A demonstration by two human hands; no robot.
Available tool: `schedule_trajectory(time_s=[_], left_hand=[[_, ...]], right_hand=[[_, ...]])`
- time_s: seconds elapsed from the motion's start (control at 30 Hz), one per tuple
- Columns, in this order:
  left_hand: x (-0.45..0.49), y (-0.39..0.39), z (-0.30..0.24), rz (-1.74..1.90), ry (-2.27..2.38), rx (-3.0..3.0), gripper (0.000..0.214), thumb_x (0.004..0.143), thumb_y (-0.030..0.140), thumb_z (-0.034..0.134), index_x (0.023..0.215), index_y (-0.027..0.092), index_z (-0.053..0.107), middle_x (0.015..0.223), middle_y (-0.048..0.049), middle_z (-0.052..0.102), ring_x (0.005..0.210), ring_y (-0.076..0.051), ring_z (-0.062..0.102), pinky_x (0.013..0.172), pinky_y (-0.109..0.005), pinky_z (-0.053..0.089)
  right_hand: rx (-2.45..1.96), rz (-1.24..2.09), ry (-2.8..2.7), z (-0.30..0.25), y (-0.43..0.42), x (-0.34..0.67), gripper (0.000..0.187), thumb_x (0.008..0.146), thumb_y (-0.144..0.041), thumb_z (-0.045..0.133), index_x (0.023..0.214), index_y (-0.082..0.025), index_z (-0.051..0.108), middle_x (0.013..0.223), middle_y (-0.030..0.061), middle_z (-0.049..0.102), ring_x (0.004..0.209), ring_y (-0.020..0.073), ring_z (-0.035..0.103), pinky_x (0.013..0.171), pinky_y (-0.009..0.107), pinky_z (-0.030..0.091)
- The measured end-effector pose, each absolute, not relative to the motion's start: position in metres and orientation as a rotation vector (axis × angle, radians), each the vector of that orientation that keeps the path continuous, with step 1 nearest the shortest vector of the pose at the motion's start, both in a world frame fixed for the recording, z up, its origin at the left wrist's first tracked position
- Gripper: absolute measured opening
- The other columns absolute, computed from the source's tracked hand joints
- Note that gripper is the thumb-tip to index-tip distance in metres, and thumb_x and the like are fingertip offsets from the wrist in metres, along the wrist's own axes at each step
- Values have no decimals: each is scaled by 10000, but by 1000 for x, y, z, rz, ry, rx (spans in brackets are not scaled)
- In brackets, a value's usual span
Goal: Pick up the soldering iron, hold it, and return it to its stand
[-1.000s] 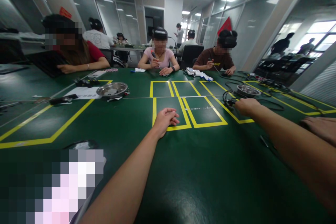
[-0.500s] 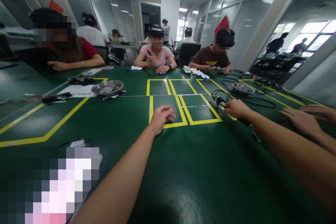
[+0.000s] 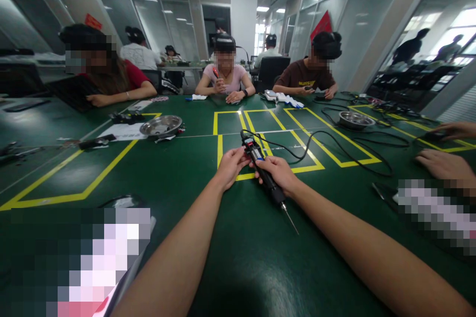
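A black electric screwdriver [image 3: 273, 189] lies slantwise in front of me, its thin bit pointing toward me and down to the right. My right hand [image 3: 280, 172] is closed around its body from the right. At its far end, where the cord [image 3: 307, 150] comes out, the fingers of my left hand [image 3: 229, 168] are pinched against the tool. Part of those fingertips is hidden behind it. Both hands are over the yellow-taped rectangles on the green table [image 3: 238, 237].
A metal bowl [image 3: 174, 120] stands at the left, another metal bowl [image 3: 347, 125] at the back right. Cables trail across the right side. A co-worker's hand [image 3: 444, 166] rests at the right edge. White gloves [image 3: 288, 99] lie at the far side, where people sit.
My right hand has brought the electric screwdriver from the right to the middle, with its bit now toward me. My left hand, earlier apart with nothing in it, now touches the tool's cord end.
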State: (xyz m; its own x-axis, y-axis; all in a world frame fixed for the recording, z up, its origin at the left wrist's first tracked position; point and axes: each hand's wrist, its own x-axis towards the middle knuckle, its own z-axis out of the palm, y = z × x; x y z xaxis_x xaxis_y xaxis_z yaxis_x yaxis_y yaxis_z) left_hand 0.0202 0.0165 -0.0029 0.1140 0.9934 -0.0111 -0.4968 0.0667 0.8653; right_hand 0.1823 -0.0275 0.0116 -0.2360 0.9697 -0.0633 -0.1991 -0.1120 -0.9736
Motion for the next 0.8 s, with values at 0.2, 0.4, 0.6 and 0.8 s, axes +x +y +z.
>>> schedule_trajectory(time_s=[0.2, 0.4, 0.6, 0.8], left_hand=[[19, 17, -3, 1250, 775, 841, 159, 832, 195, 682, 790, 105, 558, 825, -96, 689, 750, -153, 675, 822, -359, 558], [14, 14, -2, 1251, 695, 758, 81, 828, 142, 654, 831, 76, 607, 834, -114, 703, 810, -189, 703, 863, -381, 562], [14, 15, 0, 1243, 705, 754, 78, 822, 130, 648, 857, 62, 635, 833, -125, 704, 813, -194, 708, 892, -396, 560], [14, 17, -1, 1255, 736, 732, 44, 817, 118, 637, 821, 79, 617, 779, -96, 689, 782, -185, 709, 882, -398, 567]], right_hand=[[-940, 1443, -1254, 1, -42, 186, 484, 732, -443, 735, 591, -196, 342, 695, 49, 701, 440, 125, 593, 388, 216, 404], [-913, 1535, -1178, 8, -44, 188, 500, 714, -412, 757, 600, -200, 319, 683, 43, 701, 457, 136, 600, 404, 221, 395], [-896, 1533, -1182, 5, -44, 190, 496, 741, -415, 749, 608, -201, 321, 655, 37, 690, 460, 146, 603, 400, 220, 386], [-900, 1515, -1190, 7, -45, 189, 496, 732, -418, 754, 598, -202, 328, 641, 38, 685, 454, 147, 599, 403, 227, 385]])
